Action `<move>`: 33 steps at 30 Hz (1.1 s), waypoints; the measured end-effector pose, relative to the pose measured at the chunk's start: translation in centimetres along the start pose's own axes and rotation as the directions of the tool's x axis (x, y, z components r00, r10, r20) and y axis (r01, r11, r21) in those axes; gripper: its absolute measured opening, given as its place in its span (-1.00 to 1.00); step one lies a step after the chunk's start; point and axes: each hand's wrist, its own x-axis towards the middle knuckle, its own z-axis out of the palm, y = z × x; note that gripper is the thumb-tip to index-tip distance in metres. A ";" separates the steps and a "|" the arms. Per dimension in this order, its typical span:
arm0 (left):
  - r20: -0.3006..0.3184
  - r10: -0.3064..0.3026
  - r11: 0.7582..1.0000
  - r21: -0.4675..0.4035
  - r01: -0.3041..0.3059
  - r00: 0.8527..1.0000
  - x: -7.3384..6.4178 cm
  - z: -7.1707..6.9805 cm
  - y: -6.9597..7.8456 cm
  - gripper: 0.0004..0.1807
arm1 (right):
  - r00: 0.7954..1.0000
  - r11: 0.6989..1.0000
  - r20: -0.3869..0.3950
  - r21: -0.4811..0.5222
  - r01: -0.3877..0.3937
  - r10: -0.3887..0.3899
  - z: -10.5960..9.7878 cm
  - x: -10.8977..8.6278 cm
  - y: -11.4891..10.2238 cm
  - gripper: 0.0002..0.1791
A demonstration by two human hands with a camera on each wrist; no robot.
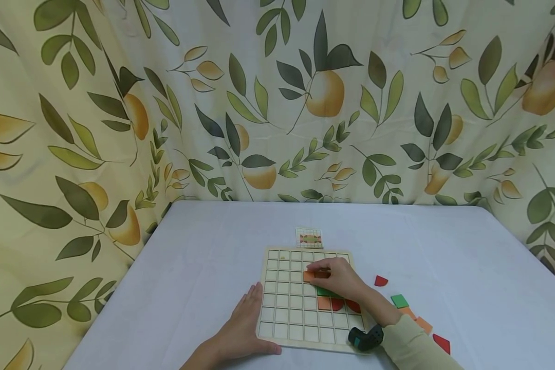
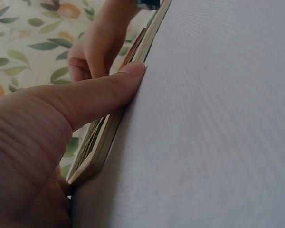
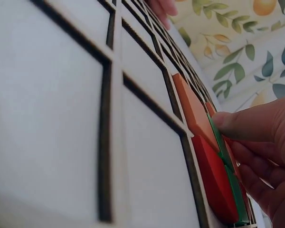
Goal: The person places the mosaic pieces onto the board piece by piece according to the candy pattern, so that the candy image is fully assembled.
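Note:
A wooden grid board [image 1: 287,331] lies on the table. My left hand [image 1: 240,329] rests against its near left corner, fingers straight along the left side. In the left wrist view the left thumb [image 2: 104,90] lies along the front edge. Over the board's upper middle, my right hand [image 1: 342,280] curls its thumb and fingers about an orange tile [image 1: 308,276]. Green tiles [image 1: 326,292], another orange tile [image 1: 324,303] and red rounded tiles [image 1: 337,304] sit in the cells below it. The right wrist view shows the right thumb [image 3: 247,124] by a green tile [image 3: 217,135]; the other fingertips are partly hidden.
Behind the board lies a small pattern card [image 1: 309,238]. Loose tiles lie to the right: a red one [image 1: 381,280], a green one [image 1: 399,300], orange ones [image 1: 424,324] and another red one [image 1: 441,343]. A black device [image 1: 366,337] sits on the right wrist.

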 end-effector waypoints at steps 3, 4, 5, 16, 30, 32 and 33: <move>-0.001 -0.001 1.000 -0.004 0.001 1.000 0.0 0.0 0.0 0.47 | 1.000 1.000 -0.004 0.001 -0.007 0.007 0.1 0.0 0.0 -0.71; 0.000 -0.001 1.000 -0.005 0.001 1.000 0.0 0.0 0.0 0.47 | 1.000 1.000 -0.006 0.002 -0.008 0.008 0.1 0.0 0.0 -0.71; 0.000 -0.002 1.000 -0.005 0.002 1.000 0.0 0.0 0.0 0.47 | 1.000 1.000 -0.007 0.000 -0.007 0.007 0.1 0.0 0.0 -0.71; 0.007 -0.015 1.000 -0.010 0.015 1.000 0.0 0.0 0.0 0.47 | 1.000 1.000 -0.004 0.007 -0.007 0.007 0.1 0.0 0.0 -0.71; 0.006 -0.010 1.000 -0.008 0.010 1.000 0.0 0.0 0.3 0.46 | 0.998 0.999 -0.035 0.012 -0.050 0.051 -0.8 -0.8 -0.1 -0.66; 0.006 -0.014 1.000 -0.006 0.014 1.000 -0.1 0.0 0.3 0.46 | 0.998 0.999 -0.041 -0.007 -0.050 0.050 -1.1 -1.1 0.0 -0.65; 0.005 -0.016 1.000 -0.008 0.016 1.000 -0.1 0.0 0.2 0.46 | 0.998 0.999 -0.043 -0.014 -0.052 0.051 -1.2 -1.3 0.0 -0.65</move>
